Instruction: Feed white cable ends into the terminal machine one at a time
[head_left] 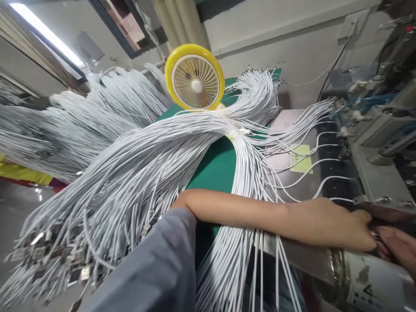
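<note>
My left hand reaches across to the machine's front edge at the right, fingers curled closed. Only part of my right hand shows, at the right border; its fingers meet the left fingertips in a pinch. Between them is a small dark, shiny bit too hidden to name. A large bundle of white cables, tied with a band, hangs under and beside my left forearm. Single white cables run from it into a row along the machine, close above my left hand.
A yellow round fan stands behind the bundle on a green mat. More white cables are heaped at the left. A yellow-green note lies beside the machine. Below my hands is a labelled roll or container.
</note>
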`<act>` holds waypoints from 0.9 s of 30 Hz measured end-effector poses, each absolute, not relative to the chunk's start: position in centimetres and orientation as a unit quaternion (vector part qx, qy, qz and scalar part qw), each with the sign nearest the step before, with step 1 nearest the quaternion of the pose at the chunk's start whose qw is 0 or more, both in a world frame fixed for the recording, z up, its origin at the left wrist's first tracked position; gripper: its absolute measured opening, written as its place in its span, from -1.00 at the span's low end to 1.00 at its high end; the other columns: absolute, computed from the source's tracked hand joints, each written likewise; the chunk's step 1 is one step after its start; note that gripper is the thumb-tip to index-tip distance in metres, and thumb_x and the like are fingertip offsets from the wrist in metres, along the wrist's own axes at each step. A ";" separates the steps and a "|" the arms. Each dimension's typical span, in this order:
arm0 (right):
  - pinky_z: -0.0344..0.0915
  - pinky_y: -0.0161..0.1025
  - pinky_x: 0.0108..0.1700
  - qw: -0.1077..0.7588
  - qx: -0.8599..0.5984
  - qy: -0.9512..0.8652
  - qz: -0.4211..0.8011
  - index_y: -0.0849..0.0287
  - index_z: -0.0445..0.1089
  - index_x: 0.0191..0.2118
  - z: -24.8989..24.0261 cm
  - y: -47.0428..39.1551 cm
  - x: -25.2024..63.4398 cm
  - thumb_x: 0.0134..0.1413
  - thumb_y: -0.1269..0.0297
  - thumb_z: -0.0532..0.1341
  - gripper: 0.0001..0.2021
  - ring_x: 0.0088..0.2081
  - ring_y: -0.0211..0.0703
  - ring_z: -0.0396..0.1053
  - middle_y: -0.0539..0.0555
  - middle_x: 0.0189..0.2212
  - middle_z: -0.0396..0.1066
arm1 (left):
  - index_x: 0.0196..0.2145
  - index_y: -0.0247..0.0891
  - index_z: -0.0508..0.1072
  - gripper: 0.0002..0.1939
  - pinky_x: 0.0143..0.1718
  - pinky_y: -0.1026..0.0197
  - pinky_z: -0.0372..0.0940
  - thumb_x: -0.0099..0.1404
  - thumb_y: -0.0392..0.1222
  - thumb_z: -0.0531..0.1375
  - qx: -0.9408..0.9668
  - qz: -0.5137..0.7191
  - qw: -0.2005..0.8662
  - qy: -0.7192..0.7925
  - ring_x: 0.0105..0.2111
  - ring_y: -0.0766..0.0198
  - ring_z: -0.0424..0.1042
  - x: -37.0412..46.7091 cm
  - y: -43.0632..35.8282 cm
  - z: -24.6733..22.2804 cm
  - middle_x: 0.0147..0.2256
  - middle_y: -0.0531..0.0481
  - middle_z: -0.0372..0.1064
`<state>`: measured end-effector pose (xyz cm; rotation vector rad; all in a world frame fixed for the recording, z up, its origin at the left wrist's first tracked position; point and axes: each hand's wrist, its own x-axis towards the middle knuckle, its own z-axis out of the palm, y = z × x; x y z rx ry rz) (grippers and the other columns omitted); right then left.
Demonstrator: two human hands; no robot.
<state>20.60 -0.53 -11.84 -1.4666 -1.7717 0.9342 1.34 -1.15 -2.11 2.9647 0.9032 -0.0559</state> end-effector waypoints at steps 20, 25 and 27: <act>0.10 -0.36 -0.53 0.394 -0.547 -0.520 0.525 0.15 0.17 -0.51 -9.3 -0.3 18.9 0.07 0.13 0.06 -0.76 -0.59 -0.34 0.12 -0.10 -0.62 0.15 | -0.54 -0.35 0.38 -0.88 -0.48 0.20 0.25 0.09 -0.48 0.15 0.941 -0.067 -0.084 0.321 -0.49 0.19 0.39 1.5 -0.5 -0.8 -0.51 -0.10 0.34; 0.05 -0.35 -0.54 0.443 -0.576 -0.550 0.411 0.13 0.09 -0.56 -9.2 -1.0 19.6 0.12 0.18 0.04 -0.72 -0.59 -0.33 0.05 -0.11 -0.65 0.05 | -0.53 -0.35 0.40 -0.87 -0.48 0.19 0.23 0.13 -0.45 0.14 0.937 -0.055 -0.067 0.337 -0.44 0.16 0.38 1.5 -0.8 -0.5 -0.49 -0.11 0.33; 0.06 -0.34 -0.53 0.484 -0.603 -0.545 0.324 0.13 0.11 -0.55 -8.1 -3.1 19.4 0.15 0.21 0.03 -0.73 -0.58 -0.32 0.06 -0.10 -0.64 0.05 | -0.50 -0.36 0.43 -0.87 -0.49 0.19 0.20 0.14 -0.46 0.13 0.931 -0.051 -0.075 0.354 -0.39 0.12 0.37 1.2 -0.7 -0.5 -0.45 -0.15 0.34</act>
